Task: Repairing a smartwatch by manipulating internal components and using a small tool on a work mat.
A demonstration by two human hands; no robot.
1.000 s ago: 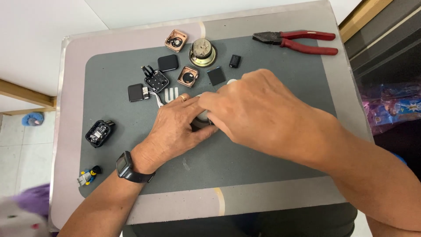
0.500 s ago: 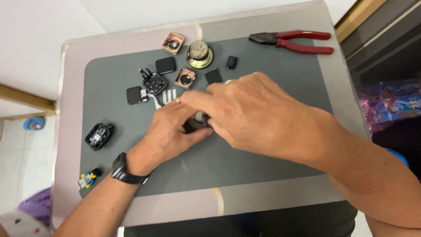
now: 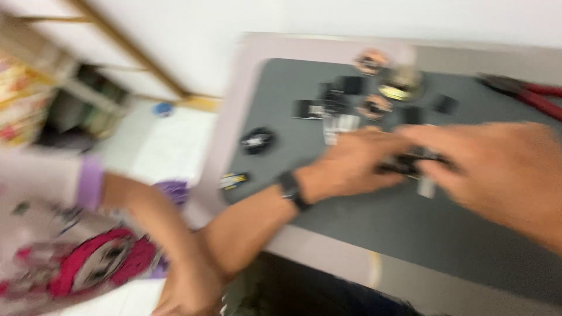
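Grey mat (image 3: 351, 234) carries both hands: left hand (image 3: 351, 164) and right hand (image 3: 486, 169) pinch a small black part (image 3: 410, 164); another person's arm (image 3: 164, 234) beside the mat could jolt it loose.

Both hands (image 3: 351, 164) (image 3: 497, 169) together, fingertips meeting

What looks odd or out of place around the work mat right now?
A second person's arm, in a purple-cuffed sleeve, reaches in at lower left and touches the left forearm. The left hand and right hand grip a small dark part over the grey mat. The picture is badly motion-blurred.
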